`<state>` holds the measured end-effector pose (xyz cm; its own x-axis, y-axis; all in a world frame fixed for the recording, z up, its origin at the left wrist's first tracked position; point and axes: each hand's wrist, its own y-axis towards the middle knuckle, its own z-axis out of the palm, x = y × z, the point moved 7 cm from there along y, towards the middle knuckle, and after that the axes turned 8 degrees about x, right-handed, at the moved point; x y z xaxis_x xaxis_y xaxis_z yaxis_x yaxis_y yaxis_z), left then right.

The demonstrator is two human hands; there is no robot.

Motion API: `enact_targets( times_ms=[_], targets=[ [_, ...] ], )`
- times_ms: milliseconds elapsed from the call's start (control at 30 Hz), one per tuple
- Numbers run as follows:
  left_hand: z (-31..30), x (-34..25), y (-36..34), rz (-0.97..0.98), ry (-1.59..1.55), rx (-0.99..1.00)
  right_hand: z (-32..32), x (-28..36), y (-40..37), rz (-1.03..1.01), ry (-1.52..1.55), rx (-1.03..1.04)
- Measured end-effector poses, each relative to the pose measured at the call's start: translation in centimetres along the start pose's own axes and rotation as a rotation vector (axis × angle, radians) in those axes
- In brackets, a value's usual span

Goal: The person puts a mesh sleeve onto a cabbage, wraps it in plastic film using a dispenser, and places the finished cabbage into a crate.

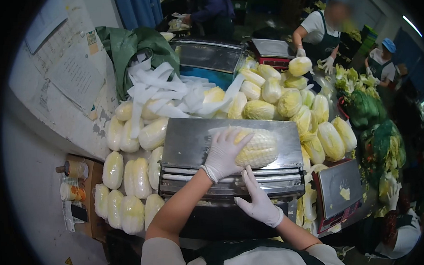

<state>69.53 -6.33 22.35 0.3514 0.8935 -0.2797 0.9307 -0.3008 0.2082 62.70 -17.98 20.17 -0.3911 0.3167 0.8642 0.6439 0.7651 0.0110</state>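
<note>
A netted napa cabbage [259, 148] lies on the steel plate of a wrapping machine [189, 143] in front of me. My left hand [224, 153], in a white glove, rests on the cabbage's left end with fingers spread over it. My right hand [258, 199], also gloved, lies flat with fingers apart on the machine's front rollers [195, 180], just below the cabbage, holding nothing.
Wrapped cabbages [129, 193] are stacked to the left, unwrapped ones [286, 103] heaped behind and right. White foam nets [165, 89] lie behind the machine. A scale [338, 186] stands at right. Other people work at the far end. Tape rolls [74, 169] sit left.
</note>
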Motion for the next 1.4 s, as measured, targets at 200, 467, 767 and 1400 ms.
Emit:
enact_targets(
  times_ms=[200, 467, 767, 1400],
  targets=[
    [0.1, 0.1, -0.1, 0.005, 0.009, -0.006, 0.5, -0.6, 0.1, 0.005, -0.001, -0.047],
    [0.1, 0.3, 0.0, -0.004, -0.018, 0.001, 0.7, -1.1, 0.4, 0.012, 0.112, -0.136],
    [0.1, 0.3, 0.2, -0.008, -0.023, 0.046, 0.4, -0.7, 0.3, -0.05, 0.144, -0.142],
    [-0.2, 0.7, 0.8, 0.055, -0.027, 0.131, 4.9, -7.5, -14.7, 0.642, 0.361, 0.958]
  ],
)
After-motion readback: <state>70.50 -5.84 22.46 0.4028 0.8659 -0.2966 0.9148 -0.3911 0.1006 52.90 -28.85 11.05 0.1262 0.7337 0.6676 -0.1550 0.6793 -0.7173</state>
